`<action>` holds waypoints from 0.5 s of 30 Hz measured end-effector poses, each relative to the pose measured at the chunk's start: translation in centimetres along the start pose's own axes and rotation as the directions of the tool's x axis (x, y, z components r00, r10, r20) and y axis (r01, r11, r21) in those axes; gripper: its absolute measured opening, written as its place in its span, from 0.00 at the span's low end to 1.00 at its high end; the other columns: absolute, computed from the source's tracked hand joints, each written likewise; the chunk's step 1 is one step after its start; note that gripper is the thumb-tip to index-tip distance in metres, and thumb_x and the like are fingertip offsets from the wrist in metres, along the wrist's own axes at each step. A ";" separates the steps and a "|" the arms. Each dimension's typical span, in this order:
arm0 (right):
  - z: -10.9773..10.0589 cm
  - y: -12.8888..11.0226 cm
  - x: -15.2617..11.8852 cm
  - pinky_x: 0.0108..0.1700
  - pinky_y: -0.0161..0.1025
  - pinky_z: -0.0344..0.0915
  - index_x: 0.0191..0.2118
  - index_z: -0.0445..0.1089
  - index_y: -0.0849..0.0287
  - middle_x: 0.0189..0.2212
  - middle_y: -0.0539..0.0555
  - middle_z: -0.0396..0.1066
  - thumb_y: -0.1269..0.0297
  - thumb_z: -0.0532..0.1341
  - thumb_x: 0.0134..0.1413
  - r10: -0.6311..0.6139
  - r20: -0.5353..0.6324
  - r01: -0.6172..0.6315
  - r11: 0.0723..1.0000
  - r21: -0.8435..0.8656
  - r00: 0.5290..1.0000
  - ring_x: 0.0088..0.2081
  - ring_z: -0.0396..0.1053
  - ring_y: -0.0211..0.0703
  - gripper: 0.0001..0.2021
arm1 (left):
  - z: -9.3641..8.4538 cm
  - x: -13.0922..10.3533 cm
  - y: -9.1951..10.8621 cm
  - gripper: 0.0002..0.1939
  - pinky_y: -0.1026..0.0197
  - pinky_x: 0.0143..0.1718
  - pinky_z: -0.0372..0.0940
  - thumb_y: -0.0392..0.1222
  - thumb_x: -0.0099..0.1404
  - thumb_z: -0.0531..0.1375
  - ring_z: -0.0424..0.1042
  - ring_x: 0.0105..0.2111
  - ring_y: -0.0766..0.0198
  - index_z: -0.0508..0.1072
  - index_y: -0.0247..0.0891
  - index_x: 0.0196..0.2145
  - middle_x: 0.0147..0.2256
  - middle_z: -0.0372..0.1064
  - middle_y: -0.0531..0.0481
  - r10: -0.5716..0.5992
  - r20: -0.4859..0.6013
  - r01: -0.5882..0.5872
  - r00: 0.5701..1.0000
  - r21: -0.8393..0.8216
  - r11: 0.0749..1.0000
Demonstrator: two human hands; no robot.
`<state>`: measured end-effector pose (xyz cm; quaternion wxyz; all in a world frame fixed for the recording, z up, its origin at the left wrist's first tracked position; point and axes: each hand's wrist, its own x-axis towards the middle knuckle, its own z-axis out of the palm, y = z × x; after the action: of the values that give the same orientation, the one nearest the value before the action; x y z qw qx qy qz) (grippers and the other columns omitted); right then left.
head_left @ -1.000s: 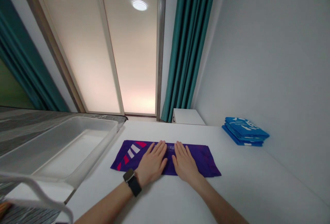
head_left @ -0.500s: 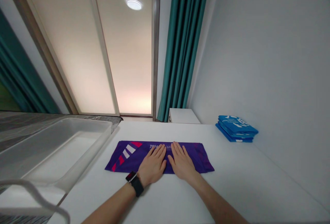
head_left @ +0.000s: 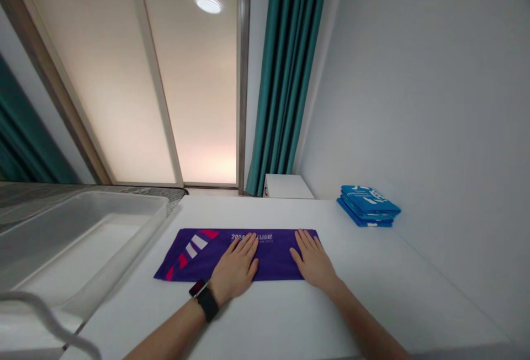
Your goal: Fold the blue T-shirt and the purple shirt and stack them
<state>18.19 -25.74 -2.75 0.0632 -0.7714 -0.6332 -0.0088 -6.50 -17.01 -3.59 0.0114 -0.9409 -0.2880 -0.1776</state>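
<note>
A purple cloth [head_left: 273,260] with white lettering and pink and white stripes lies folded in a long flat strip on the white table [head_left: 273,321]. My left hand [head_left: 235,267] rests flat on its middle, fingers spread, just below the lettering; a black watch is on that wrist. Flat on the cloth's right end is my right hand [head_left: 315,260], its fingers extended and covering part of the right edge. Neither hand grips anything.
Folded blue cloths [head_left: 368,206] are stacked at the table's right, near the wall. On the left stands a translucent plastic bin [head_left: 144,227], with a blurred grey cable [head_left: 45,316] in front. A white cabinet [head_left: 287,186] is beyond the far edge.
My right hand has slid right, from the middle of the purple cloth to its right end. That end now looks shorter. The whole view has shifted slightly.
</note>
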 end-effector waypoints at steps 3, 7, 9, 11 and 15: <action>-0.2 0.0 -0.1 0.68 0.51 0.37 0.68 0.49 0.68 0.68 0.59 0.45 0.46 0.37 0.65 0.009 -0.001 -0.009 1.000 -0.009 1.000 0.69 0.40 0.51 0.36 | 0.1 0.1 0.1 0.27 0.51 0.65 0.49 0.46 0.72 0.45 0.53 0.65 0.58 0.56 0.36 0.66 0.65 0.53 0.46 0.001 -0.003 -0.001 1.000 0.001 1.000; -0.1 -0.1 -0.1 0.68 0.51 0.38 0.68 0.48 0.67 0.68 0.59 0.45 0.46 0.38 0.65 0.007 -0.006 -0.007 1.000 -0.028 1.000 0.69 0.41 0.51 0.36 | -0.2 -0.1 -0.3 0.28 0.49 0.66 0.48 0.50 0.73 0.44 0.53 0.65 0.57 0.57 0.37 0.66 0.65 0.52 0.45 -0.031 0.008 0.031 0.999 0.004 1.000; 0.1 0.0 -0.1 0.68 0.51 0.37 0.68 0.48 0.68 0.68 0.59 0.46 0.46 0.38 0.65 0.003 -0.009 -0.003 0.999 -0.034 1.000 0.69 0.41 0.51 0.36 | -0.8 -0.6 -1.3 0.29 0.48 0.65 0.48 0.52 0.73 0.44 0.53 0.65 0.56 0.58 0.36 0.65 0.65 0.52 0.44 -0.083 0.023 0.083 0.996 0.016 0.996; 0.5 0.2 0.0 0.68 0.51 0.38 0.68 0.49 0.68 0.68 0.59 0.46 0.45 0.38 0.65 0.002 -0.011 -0.002 0.999 -0.042 1.000 0.69 0.41 0.51 0.36 | -1.6 -1.6 -2.9 0.30 0.47 0.65 0.48 0.54 0.73 0.43 0.52 0.65 0.55 0.58 0.35 0.65 0.65 0.52 0.43 -0.151 0.043 0.149 0.988 0.036 0.988; 1.2 0.5 0.2 0.68 0.51 0.38 0.68 0.50 0.67 0.68 0.59 0.46 0.45 0.38 0.65 -0.001 -0.036 -0.002 0.998 -0.065 0.999 0.69 0.42 0.51 0.36 | -3.1 -4.9 -7.6 0.30 0.46 0.64 0.49 0.54 0.72 0.43 0.52 0.65 0.54 0.58 0.35 0.65 0.66 0.51 0.43 -0.283 0.036 0.278 0.959 0.092 0.956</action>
<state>18.59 -25.54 -3.97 0.0492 -0.7728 -0.6312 -0.0433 -15.47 -13.69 -2.93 0.0195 -0.8933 -0.4262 -0.1417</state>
